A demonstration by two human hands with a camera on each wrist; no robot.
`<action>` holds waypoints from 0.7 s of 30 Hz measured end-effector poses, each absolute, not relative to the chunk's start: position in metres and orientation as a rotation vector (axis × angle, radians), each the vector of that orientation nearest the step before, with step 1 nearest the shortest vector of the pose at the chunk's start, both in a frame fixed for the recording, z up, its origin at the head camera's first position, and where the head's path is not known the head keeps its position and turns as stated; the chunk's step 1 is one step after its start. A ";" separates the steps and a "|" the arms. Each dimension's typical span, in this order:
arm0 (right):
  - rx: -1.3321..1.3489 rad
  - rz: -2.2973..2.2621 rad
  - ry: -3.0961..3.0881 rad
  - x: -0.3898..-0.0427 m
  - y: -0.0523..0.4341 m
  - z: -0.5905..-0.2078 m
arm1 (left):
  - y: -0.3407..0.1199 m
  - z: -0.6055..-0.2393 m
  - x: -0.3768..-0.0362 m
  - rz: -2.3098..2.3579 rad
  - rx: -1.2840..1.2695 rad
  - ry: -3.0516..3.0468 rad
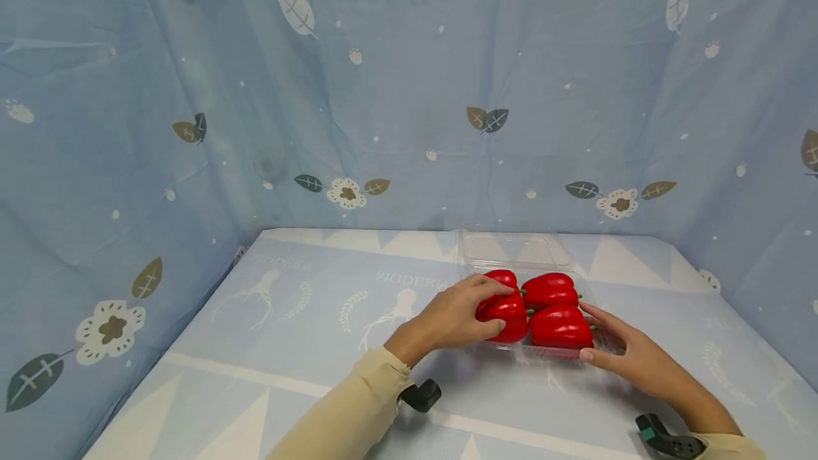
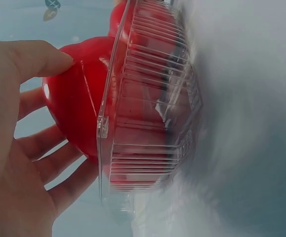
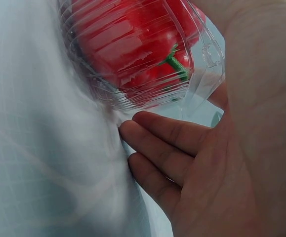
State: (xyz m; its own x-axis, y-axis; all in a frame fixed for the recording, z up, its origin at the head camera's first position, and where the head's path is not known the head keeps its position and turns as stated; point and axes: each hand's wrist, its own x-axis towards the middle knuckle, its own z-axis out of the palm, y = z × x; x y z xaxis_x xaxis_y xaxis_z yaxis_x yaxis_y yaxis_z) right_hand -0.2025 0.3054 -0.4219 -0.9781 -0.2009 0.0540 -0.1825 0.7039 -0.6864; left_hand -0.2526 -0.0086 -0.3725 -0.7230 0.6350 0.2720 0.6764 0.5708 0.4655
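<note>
Several red bell peppers (image 1: 549, 289) lie in a clear plastic clamshell box (image 2: 147, 74) on the table. My left hand (image 1: 456, 314) grips the front left bell pepper (image 2: 86, 94), thumb on its near side and fingers spread around the far side. That pepper's lower part sits below the box rim. My right hand (image 1: 639, 357) is at the box's right end, its thumb by the front corner and index finger by the rim near the green stems (image 3: 175, 64). Its other fingers (image 3: 157, 148) extend loosely beside the box, low over the table.
The box's clear lid (image 1: 517, 250) lies folded back behind the peppers, close to the blue leaf-print curtain (image 1: 409, 91). A pale patterned cloth (image 1: 268, 346) covers the table. Each wrist wears a dark band (image 1: 422, 396).
</note>
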 end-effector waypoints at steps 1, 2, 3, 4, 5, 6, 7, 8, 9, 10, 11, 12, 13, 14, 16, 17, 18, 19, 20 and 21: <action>-0.320 -1.153 2.876 -0.202 0.305 -0.422 | -0.009 -0.372 -0.253 -0.856 -1.136 -2.725; -0.316 -1.150 2.875 -0.203 0.305 -0.421 | -0.009 -0.371 -0.254 -0.858 -1.136 -2.733; -0.314 -1.149 2.876 -0.203 0.305 -0.421 | -0.009 -0.371 -0.254 -0.859 -1.139 -2.742; -0.314 -1.146 2.878 -0.203 0.305 -0.421 | -0.009 -0.370 -0.255 -0.855 -1.140 -2.750; -0.313 -1.143 2.881 -0.203 0.305 -0.421 | -0.009 -0.369 -0.255 -0.851 -1.144 -2.758; -0.314 -1.141 2.883 -0.203 0.306 -0.421 | -0.009 -0.369 -0.256 -0.848 -1.149 -2.762; -0.316 -1.141 2.884 -0.203 0.306 -0.421 | -0.009 -0.368 -0.256 -0.843 -1.155 -2.765; -0.319 -1.141 2.884 -0.204 0.306 -0.422 | -0.009 -0.367 -0.257 -0.840 -1.162 -2.768; -0.322 -1.142 2.885 -0.204 0.307 -0.422 | -0.009 -0.366 -0.257 -0.835 -1.168 -2.769; -0.324 -1.143 2.885 -0.204 0.307 -0.423 | -0.009 -0.366 -0.258 -0.830 -1.174 -2.770; -0.326 -1.144 2.885 -0.204 0.307 -0.423 | -0.009 -0.366 -0.258 -0.823 -1.180 -2.769; -0.329 -1.147 2.884 -0.204 0.307 -0.423 | -0.009 -0.366 -0.258 -0.818 -1.185 -2.769; -0.331 -1.152 2.882 -0.204 0.307 -0.424 | -0.009 -0.366 -0.258 -0.810 -1.190 -2.768; -0.328 -1.152 2.880 -0.204 0.307 -0.424 | -0.009 -0.366 -0.258 -0.803 -1.194 -2.768; -0.328 -1.154 2.879 -0.204 0.307 -0.424 | -0.009 -0.368 -0.258 -0.788 -1.197 -2.767; -0.326 -1.152 2.878 -0.204 0.307 -0.424 | -0.010 -0.368 -0.258 -0.781 -1.199 -2.764; -0.325 -1.151 2.878 -0.204 0.306 -0.423 | -0.010 -0.369 -0.257 -0.773 -1.202 -2.760; -0.323 -1.148 2.880 -0.203 0.306 -0.423 | -0.010 -0.369 -0.257 -0.765 -1.205 -2.758; -0.321 -1.143 2.881 -0.203 0.306 -0.422 | -0.010 -0.369 -0.257 -0.761 -1.209 -2.754; -0.322 -1.142 2.883 -0.203 0.306 -0.422 | -0.010 -0.370 -0.258 -0.756 -1.221 -2.748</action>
State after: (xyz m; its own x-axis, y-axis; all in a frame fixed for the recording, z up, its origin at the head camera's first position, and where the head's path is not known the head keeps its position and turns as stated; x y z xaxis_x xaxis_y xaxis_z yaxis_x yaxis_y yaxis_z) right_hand -0.2033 0.3055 -0.4221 -0.9783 -0.2000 0.0533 -0.1823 0.7104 -0.6798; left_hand -0.2576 -0.0100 -0.3699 -0.6891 0.6878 0.2283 0.7078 0.5712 0.4157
